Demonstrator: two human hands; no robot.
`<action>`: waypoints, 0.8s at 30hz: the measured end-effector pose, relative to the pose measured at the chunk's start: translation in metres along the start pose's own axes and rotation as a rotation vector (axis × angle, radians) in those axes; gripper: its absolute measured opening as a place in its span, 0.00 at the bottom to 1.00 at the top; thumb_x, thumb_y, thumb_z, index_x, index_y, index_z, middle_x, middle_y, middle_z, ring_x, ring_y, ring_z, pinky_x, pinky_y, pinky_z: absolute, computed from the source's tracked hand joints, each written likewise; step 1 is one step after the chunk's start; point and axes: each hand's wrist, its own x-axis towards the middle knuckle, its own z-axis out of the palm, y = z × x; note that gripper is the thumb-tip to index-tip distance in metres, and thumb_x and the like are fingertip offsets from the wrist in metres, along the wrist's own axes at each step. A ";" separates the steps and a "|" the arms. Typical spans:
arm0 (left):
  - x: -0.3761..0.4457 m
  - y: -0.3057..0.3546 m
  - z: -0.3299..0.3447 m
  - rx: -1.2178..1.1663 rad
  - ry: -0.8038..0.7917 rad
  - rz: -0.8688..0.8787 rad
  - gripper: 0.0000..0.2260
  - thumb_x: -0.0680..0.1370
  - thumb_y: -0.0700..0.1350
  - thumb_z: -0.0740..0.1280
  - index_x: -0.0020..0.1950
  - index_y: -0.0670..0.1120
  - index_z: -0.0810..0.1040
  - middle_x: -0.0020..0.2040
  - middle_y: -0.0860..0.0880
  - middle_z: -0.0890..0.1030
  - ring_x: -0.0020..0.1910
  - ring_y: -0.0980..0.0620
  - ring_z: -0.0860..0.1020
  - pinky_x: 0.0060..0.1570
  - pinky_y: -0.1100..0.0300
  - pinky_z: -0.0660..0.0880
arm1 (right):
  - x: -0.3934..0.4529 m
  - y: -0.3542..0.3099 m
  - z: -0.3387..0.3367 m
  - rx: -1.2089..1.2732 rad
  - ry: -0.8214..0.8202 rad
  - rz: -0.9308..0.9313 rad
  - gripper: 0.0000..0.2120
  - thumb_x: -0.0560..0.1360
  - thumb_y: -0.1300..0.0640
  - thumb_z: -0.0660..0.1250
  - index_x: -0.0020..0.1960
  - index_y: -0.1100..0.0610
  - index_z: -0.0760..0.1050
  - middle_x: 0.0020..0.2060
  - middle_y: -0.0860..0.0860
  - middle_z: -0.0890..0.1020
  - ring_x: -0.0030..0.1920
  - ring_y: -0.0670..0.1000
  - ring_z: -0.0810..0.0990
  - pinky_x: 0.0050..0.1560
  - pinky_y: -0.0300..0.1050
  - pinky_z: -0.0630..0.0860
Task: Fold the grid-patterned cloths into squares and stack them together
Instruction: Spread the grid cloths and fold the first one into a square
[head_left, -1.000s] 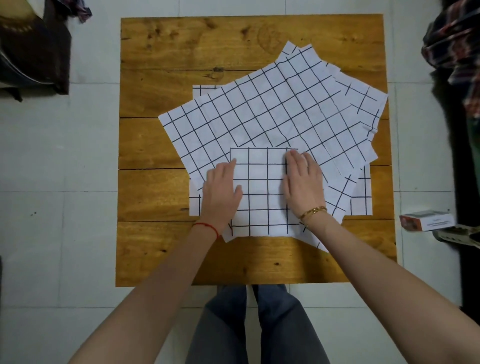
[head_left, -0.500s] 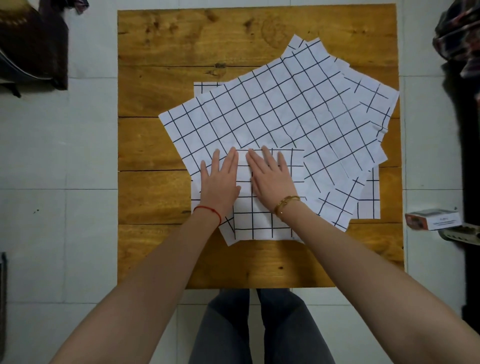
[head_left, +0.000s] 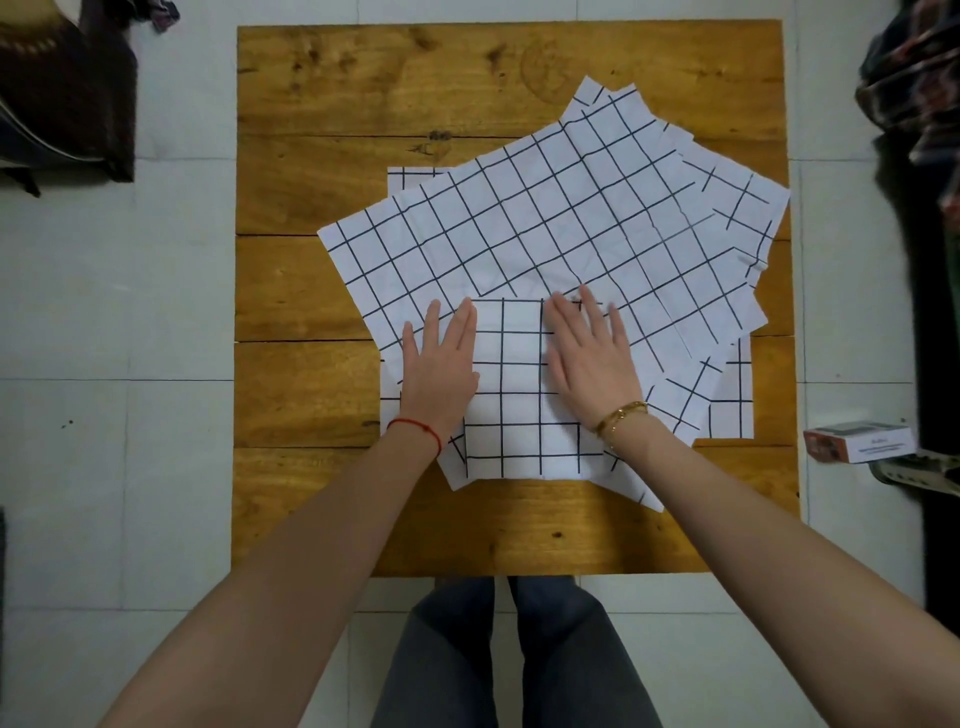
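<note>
Item: folded cloth (head_left: 522, 395), grid-patterned, white with dark lines. Lay square at the near middle of the wooden tabletop (head_left: 363, 93), on top of the unfolded cloths.

Item: unfolded cloths (head_left: 545, 218), several, fanned at differing angles behind and to the right of the folded one. Exact count could not be told from the overlapping edges; perhaps four.

Item: left hand (head_left: 439, 366), red cord at the wrist. Lay palm-down on the left edge of the folded cloth, fingers (head_left: 465, 325) extended and close together, gripping nothing.

Item: right hand (head_left: 589, 358), gold bracelet at the wrist. Lay palm-down on the right part of the folded cloth, fingers slightly spread, gripping nothing.

Item: small box (head_left: 857, 440), on the tiled floor right of the tabletop. Not involved.

Step in hand, as judged: pressing and smoothing the first folded square flat; no stack yet begun. Next move would call for setting this square on bare tabletop, then drawing the top unfolded cloth clear of the others, so that its corners could be matched without dragging the sheets beneath.

Change noted: half a second earlier both hands were close together near the square's left and middle; a second earlier they were set apart at its sides. They were again apart at this moment, the right one further right.
</note>
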 end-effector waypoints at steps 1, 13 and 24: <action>-0.003 0.000 0.001 0.003 0.029 0.010 0.34 0.78 0.49 0.65 0.79 0.43 0.52 0.79 0.47 0.55 0.77 0.41 0.55 0.72 0.40 0.57 | 0.003 -0.008 0.000 -0.003 -0.022 -0.050 0.25 0.79 0.51 0.49 0.75 0.57 0.58 0.74 0.52 0.62 0.76 0.57 0.53 0.74 0.61 0.51; -0.082 0.002 0.039 -0.035 0.011 0.111 0.27 0.81 0.51 0.57 0.78 0.44 0.56 0.78 0.46 0.59 0.77 0.43 0.57 0.71 0.40 0.60 | 0.006 -0.035 0.009 -0.036 -0.237 -0.033 0.27 0.81 0.50 0.47 0.78 0.55 0.44 0.77 0.48 0.47 0.77 0.55 0.43 0.75 0.60 0.45; -0.167 0.006 0.063 -0.101 -0.071 0.143 0.28 0.80 0.52 0.57 0.78 0.45 0.56 0.77 0.47 0.60 0.76 0.44 0.58 0.70 0.40 0.62 | 0.005 -0.041 0.012 -0.028 -0.261 0.001 0.28 0.81 0.51 0.47 0.77 0.55 0.41 0.77 0.48 0.44 0.77 0.56 0.42 0.74 0.61 0.44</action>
